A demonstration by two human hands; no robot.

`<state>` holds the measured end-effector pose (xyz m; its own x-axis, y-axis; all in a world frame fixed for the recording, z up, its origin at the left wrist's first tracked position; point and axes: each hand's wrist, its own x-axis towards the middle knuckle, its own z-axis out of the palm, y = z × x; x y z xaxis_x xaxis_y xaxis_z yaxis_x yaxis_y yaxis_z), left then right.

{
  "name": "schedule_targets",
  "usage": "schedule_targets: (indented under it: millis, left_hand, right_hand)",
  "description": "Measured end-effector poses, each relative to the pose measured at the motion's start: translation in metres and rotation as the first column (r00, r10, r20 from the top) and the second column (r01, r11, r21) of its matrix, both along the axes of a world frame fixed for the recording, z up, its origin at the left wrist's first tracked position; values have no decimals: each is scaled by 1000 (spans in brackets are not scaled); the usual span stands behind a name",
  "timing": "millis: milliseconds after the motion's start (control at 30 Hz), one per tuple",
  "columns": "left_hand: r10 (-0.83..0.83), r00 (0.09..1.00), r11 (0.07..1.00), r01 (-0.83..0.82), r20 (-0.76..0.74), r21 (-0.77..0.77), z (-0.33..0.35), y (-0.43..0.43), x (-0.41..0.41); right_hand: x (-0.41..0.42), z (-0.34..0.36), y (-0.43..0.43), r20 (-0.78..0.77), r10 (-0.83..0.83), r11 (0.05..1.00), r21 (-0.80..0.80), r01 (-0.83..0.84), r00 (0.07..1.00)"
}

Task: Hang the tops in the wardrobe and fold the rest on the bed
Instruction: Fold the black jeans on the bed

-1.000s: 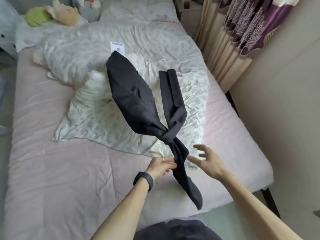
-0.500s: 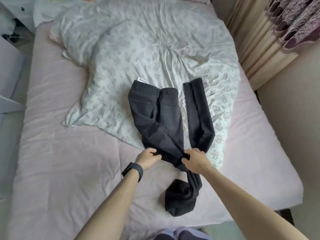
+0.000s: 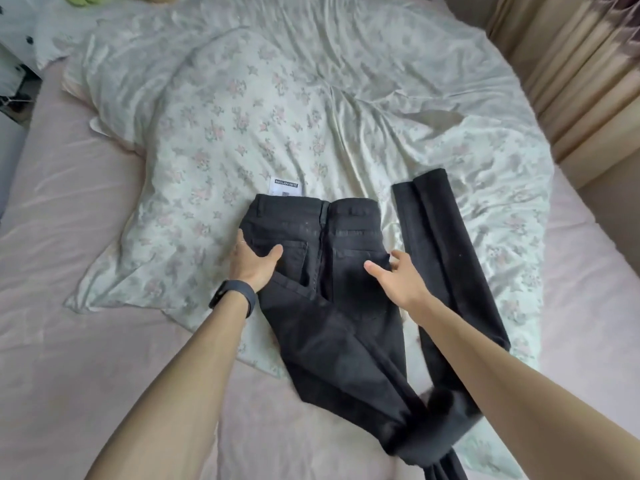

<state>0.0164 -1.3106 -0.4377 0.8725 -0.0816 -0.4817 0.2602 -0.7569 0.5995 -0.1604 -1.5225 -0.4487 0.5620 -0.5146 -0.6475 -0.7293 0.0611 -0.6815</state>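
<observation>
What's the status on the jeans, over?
Left hand and right hand open, flat on jeans at hips. Jeans on the duvet, one leg doubled back alongside. Nothing in the way.

On pink bed (image 3: 86, 341): floral duvet (image 3: 311, 98), black trousers (image 3: 339, 323)

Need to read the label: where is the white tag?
Head view: the white tag lies on the floral duvet, just beyond the left end of the black jeans' waistband.

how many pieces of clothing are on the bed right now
1: the black jeans lie seat-up on the floral duvet, one leg doubled back on the right. More may be hidden under the duvet or out of frame.
</observation>
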Motion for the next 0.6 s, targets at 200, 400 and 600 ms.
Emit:
schedule_targets:
  millis: [200, 400, 600]
  left_hand:
    - [136, 983, 971, -157, -125, -179, 36, 7, 13]
    - [-1, 999, 922, -13, -34, -388, 145, 24, -23]
    - [168, 984, 812, -102, 63, -574, 286, 58, -79]
  right_hand:
    - [19, 27, 0, 67, -84, 994, 83, 78, 994]
    - [-11, 135, 9, 198, -53, 998, -16, 57, 979]
    - [-86, 286, 30, 340, 9, 971, -228, 74, 940]
